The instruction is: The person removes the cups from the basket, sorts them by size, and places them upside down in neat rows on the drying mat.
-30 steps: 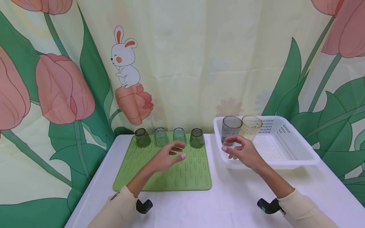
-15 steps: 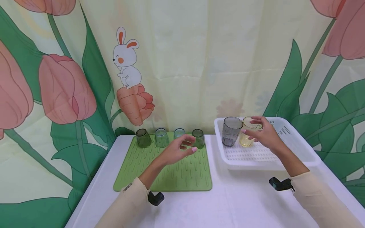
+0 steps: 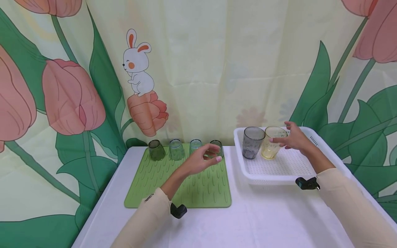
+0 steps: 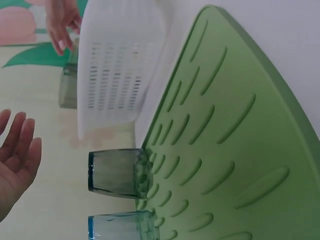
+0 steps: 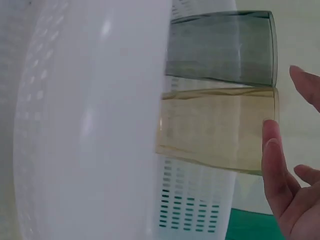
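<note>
Smooth glass yellow tumbler, glossy plastic basket, matt ridged mat.

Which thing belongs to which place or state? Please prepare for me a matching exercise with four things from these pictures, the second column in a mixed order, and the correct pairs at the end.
Column one
1. yellow glass
2. grey glass
3. green mat
4. left hand

Column two
A. lies flat, with four small glasses on it
B. raised, holding nothing
C. in the white basket, the glass nearer to the right hand
D. in the white basket, the glass nearer to the mat

Right pairs: 1-C, 2-D, 3-A, 4-B
</note>
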A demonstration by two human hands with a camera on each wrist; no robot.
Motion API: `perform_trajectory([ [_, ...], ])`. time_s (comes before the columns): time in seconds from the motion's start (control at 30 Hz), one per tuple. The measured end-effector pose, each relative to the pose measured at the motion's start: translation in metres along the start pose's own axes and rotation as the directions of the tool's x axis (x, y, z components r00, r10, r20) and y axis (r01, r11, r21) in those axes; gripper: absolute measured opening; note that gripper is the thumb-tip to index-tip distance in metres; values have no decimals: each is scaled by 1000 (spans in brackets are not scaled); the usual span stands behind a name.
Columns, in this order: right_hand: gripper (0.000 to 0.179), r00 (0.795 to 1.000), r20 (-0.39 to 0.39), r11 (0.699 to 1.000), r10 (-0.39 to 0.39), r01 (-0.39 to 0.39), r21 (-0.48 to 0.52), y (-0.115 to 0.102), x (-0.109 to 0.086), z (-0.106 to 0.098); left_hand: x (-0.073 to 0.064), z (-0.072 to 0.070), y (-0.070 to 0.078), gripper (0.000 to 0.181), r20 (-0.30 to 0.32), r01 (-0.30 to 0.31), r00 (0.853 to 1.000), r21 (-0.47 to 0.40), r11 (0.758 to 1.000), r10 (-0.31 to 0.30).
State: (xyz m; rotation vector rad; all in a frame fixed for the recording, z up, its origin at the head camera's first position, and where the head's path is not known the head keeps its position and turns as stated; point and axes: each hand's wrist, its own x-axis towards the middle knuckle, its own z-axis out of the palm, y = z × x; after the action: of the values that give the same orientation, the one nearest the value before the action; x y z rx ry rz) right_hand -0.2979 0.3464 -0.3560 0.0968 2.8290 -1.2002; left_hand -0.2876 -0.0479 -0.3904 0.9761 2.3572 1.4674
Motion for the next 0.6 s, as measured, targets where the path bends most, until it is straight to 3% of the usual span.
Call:
perform_trajectory([
  [0.23,121,994,99,998,53,-50,-26,7,10,-1,10,5,-1,46,7,-13,1000,-6,1000,13],
  [0.6,114,993,98,997,59,-54,-47,15,17,1,20,13,2,44,14,-21,1000,-17,1000,22],
])
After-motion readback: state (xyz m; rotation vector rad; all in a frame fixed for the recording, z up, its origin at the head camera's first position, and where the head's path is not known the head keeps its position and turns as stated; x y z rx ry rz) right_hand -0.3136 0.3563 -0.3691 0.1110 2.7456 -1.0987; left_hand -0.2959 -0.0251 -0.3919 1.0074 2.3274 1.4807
